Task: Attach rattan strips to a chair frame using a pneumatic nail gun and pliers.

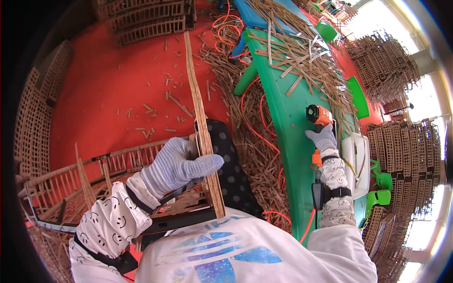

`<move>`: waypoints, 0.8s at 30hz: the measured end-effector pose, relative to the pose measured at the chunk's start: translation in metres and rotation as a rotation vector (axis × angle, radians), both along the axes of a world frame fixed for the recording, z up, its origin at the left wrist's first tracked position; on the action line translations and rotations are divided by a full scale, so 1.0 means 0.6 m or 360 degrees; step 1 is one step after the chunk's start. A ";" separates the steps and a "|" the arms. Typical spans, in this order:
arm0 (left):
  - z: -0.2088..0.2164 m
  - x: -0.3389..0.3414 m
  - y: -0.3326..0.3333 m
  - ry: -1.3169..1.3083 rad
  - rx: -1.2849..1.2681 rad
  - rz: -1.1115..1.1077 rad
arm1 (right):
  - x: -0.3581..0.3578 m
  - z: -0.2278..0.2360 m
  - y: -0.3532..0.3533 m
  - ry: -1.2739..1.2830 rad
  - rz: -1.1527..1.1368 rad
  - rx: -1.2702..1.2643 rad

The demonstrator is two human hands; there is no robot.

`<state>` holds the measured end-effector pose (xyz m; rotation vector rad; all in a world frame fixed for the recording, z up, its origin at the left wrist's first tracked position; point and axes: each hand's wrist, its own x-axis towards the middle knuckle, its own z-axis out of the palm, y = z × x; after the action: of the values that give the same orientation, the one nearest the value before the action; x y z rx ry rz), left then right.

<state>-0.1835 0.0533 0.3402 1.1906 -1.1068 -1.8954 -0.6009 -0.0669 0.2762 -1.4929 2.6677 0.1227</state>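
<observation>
My left hand (177, 165), in a grey-blue striped glove, is closed around a long wooden strip (192, 80). One end of the strip reaches toward my shirt, and the other points far out over the red floor. At the right, my right hand (323, 139), gloved the same way, grips an orange and black nail gun (322, 114) over the green table. Part of the tool's handle is hidden by the fingers. Below the left hand and off to the left lies a slatted wooden frame (127, 159) with a dark edge.
Loose wooden strips (302, 59) cover the far part of the green table (288, 122). A white tray (358, 160) sits beside my right forearm. An orange hose (255, 129) winds over scraps on the floor. Stacked slatted frames (146, 23) stand around, and green stools (377, 198) are at the right.
</observation>
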 end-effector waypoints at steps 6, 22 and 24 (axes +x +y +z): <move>-0.016 0.008 -0.002 0.0025 -0.0155 -0.0035 | -0.032 -0.007 -0.031 -0.0147 0.0148 0.0014; -0.031 0.005 -0.011 -0.0183 -0.0272 0.0046 | 0.296 0.336 0.281 -0.2185 0.0371 0.0574; -0.032 0.003 -0.009 0.0000 -0.0325 0.0122 | 0.319 0.343 0.303 -0.2237 0.0140 0.0567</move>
<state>-0.1816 0.0478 0.3209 1.1022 -1.2051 -1.6807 -0.4096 0.1147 0.4818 -0.9439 1.3506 -0.3152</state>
